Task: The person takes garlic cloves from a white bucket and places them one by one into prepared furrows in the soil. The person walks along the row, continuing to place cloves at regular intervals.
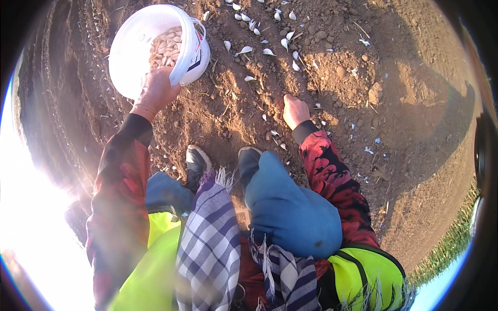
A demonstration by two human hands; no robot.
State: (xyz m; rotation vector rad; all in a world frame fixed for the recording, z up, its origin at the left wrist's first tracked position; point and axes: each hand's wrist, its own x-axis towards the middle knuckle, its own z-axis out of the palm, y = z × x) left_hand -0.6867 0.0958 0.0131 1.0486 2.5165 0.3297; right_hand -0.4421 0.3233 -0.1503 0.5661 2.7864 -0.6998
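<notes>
My left hand (157,90) grips the near rim of a white plastic bucket (130,50), which is tilted so that its inside shows. Many garlic cloves (166,47) lie in the bucket. Low over the soil, in front of my right shoe, is my right hand (295,110) with its fingers curled in; whether it holds a clove is hidden. Beyond it, loose white garlic cloves (268,51) are scattered on the ground, and a few more (283,146) lie between that hand and my shoes.
Brown, cloddy soil (218,116) with shallow furrows surrounds me. A larger clod (375,93) and bits of papery skin (369,150) lie to the right. My dark shoes (197,163) stand on the soil. Fringed ends of a checked scarf (212,233) hang down. Green grass (443,248) edges the lower right.
</notes>
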